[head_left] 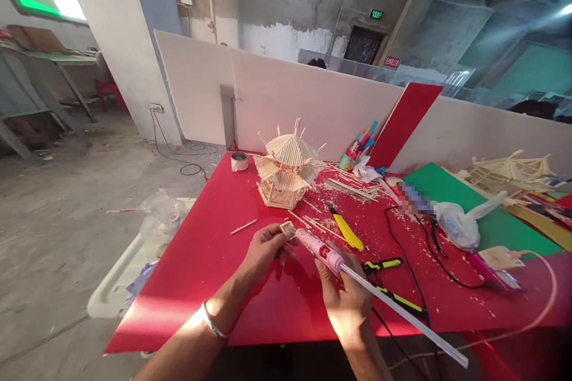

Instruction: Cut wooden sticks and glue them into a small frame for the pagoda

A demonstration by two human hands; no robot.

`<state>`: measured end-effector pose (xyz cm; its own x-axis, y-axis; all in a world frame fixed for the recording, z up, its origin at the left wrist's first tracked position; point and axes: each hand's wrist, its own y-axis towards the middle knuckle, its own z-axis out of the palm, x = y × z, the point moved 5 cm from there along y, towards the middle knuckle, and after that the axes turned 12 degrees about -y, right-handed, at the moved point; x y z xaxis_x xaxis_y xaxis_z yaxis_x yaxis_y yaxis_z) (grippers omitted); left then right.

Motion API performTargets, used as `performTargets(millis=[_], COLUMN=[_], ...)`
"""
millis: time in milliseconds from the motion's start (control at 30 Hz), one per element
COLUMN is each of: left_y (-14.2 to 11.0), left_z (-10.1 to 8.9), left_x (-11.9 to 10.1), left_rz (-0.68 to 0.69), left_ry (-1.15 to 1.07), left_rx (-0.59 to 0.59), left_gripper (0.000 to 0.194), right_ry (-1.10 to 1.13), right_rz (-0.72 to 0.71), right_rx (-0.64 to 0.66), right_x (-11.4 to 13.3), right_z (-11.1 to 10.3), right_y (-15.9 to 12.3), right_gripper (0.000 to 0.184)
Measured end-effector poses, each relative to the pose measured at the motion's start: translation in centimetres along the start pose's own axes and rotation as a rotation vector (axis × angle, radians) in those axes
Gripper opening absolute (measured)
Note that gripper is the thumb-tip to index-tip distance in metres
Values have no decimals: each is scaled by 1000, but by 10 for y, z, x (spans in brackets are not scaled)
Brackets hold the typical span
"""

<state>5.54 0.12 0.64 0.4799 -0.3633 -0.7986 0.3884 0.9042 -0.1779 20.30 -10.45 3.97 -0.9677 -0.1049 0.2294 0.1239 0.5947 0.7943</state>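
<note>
Head view: the left hand (266, 247) pinches a small, pale wooden frame (287, 227); the right hand (345, 286) grips a pink glue gun (330, 258), its long translucent glue stick (404, 312) protruding rearward. Beyond both hands, a tiered, pale-stick pavilion (290, 152) stands on the red desk (210, 250).

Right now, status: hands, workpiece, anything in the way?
Left hand pinching small wooden piece. Right hand gripping pink glue gun, tip close to the piece. Yellow cutter lying just beyond the gun.

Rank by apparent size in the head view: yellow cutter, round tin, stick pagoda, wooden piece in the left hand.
1. Stick pagoda
2. Yellow cutter
3. Round tin and wooden piece: too alike to rank; left hand partly hides the piece.
</note>
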Motion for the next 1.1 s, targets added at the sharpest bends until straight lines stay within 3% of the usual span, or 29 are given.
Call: performTargets(millis=[1100], left_y=[0], left_z=[3], left_x=[4], left_rz=[5], left_ry=[33], left_rx=[5], left_gripper=[20], right_ry=[21], right_rz=[-53], right_rx=[14], right_x=[4], right_z=[8], right_y=[-3], right_gripper=[30])
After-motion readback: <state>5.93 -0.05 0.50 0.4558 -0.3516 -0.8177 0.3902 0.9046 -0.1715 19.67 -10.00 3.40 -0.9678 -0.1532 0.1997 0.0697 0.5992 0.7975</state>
